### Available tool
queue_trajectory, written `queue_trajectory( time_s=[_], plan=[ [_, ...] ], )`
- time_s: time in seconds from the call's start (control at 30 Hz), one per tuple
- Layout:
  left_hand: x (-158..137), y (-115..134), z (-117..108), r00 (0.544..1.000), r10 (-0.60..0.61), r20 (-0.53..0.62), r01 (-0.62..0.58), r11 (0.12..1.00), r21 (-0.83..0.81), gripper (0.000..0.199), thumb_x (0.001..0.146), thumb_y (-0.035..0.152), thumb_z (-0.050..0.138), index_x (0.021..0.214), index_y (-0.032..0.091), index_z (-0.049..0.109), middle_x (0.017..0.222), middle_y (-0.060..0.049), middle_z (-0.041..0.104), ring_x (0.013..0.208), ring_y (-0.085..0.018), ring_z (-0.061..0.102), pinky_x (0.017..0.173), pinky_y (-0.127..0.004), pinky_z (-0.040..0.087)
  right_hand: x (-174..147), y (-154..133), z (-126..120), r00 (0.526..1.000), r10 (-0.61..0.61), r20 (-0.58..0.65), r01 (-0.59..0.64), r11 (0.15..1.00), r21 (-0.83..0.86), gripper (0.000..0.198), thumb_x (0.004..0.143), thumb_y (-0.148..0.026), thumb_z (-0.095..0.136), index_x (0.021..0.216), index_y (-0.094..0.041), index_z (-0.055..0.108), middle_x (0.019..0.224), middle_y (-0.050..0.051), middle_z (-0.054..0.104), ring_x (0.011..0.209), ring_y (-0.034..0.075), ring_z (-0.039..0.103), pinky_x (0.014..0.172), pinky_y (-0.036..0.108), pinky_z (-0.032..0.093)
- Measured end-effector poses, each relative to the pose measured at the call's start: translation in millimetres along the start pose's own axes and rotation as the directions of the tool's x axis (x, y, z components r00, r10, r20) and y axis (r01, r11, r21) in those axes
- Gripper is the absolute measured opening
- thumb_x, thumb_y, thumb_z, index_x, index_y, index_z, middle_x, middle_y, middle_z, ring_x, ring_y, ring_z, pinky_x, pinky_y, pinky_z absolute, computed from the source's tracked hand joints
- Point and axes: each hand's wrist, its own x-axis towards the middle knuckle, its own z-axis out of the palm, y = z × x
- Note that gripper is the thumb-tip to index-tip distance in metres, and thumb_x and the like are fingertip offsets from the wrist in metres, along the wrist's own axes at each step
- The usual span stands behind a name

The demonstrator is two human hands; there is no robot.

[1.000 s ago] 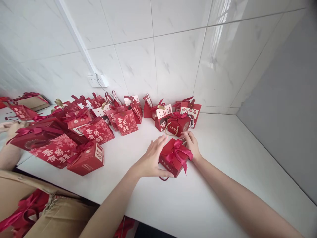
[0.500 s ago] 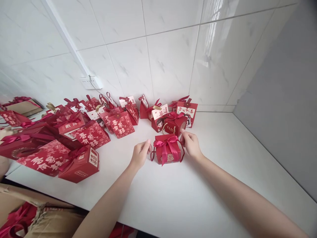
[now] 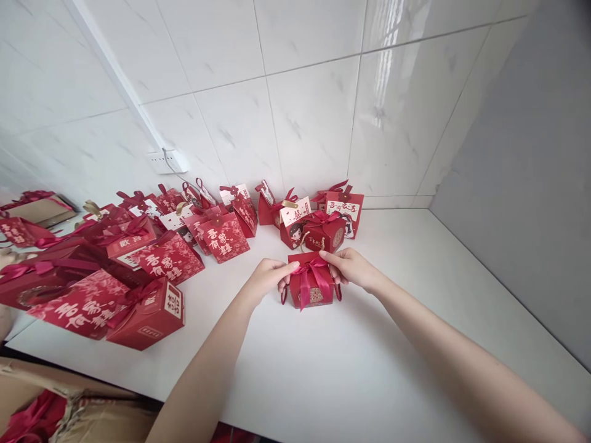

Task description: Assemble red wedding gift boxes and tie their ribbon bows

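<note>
A small red gift box [image 3: 301, 296] stands upright on the white table, tied with a magenta ribbon bow [image 3: 316, 278] whose tails hang down its front. Dark red cord handles stick out at both sides. My left hand [image 3: 270, 278] has its thumb on the bow's left loop, the other fingers curled at the box's left side. On the opposite side, my right hand [image 3: 353, 269] pinches the right part of the bow near the box top. Just behind stands another red box [image 3: 323, 235] with a gold cord handle.
Several red and white gift boxes [image 3: 226, 237] crowd the table's left and back. A larger red box [image 3: 145, 320] sits near the front left. Below the edge is an open cardboard carton [image 3: 99, 418] with red items. A wall socket [image 3: 167, 162] and part of another person's hand [image 3: 5, 258] show left.
Both hands have moved inward from the cord handles at the sides onto the ribbon bow. The box stays in about the same place; the view has shifted slightly.
</note>
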Motion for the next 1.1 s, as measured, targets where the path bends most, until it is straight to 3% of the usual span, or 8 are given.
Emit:
queue_trajectory(
  time_s=[0.3, 0.5, 0.77, 1.1],
  plan=[
    [-2.6, -18.5, 5.4, 0.994, 0.106, -0.005, -0.105, 0.976, -0.191, 0.044, 0.083, 0.052, 0.059, 0.061, 0.017, 0.047, 0.054, 0.004, 0.045, 0.049, -0.009, 0.045, 0.053, -0.023, 0.037, 3.4, 5.7, 0.2, 0.995, -0.100, 0.025, 0.099, 0.994, 0.041, 0.052, 0.083, -0.063, 0.053, 0.057, -0.019, 0.047, 0.052, -0.002, 0.051, 0.044, 0.009, 0.041, 0.047, 0.025, 0.034],
    [6.8, -25.0, 14.0, 0.975, 0.173, -0.139, -0.205, 0.943, -0.263, 0.043, 0.086, 0.046, 0.058, 0.061, 0.017, 0.040, 0.054, 0.006, 0.038, 0.048, -0.007, 0.038, 0.049, -0.021, 0.031, 8.3, 13.9, 4.8, 0.966, -0.234, -0.111, 0.213, 0.961, -0.174, 0.048, 0.090, -0.058, 0.044, 0.061, -0.021, 0.040, 0.055, -0.003, 0.045, 0.051, 0.011, 0.038, 0.052, 0.025, 0.033],
    [14.7, -31.4, 11.1, 0.970, 0.199, -0.139, -0.225, 0.953, -0.202, 0.040, 0.088, 0.045, 0.056, 0.062, 0.016, 0.045, 0.053, 0.005, 0.041, 0.052, -0.008, 0.038, 0.054, -0.021, 0.031, 10.7, 14.2, 3.4, 0.955, -0.270, -0.123, 0.219, 0.920, -0.327, 0.046, 0.092, -0.051, 0.042, 0.058, -0.020, 0.036, 0.056, -0.004, 0.043, 0.055, 0.011, 0.036, 0.055, 0.025, 0.032],
    [23.4, -35.4, 14.7, 0.974, 0.176, -0.145, -0.213, 0.927, -0.308, 0.040, 0.084, 0.046, 0.060, 0.063, 0.016, 0.044, 0.057, 0.005, 0.038, 0.052, -0.007, 0.035, 0.052, -0.020, 0.030, 17.2, 28.7, 8.5, 0.973, -0.195, -0.125, 0.184, 0.979, -0.090, 0.049, 0.088, -0.059, 0.047, 0.060, -0.020, 0.042, 0.052, -0.004, 0.043, 0.047, 0.009, 0.035, 0.047, 0.024, 0.030]
  ],
)
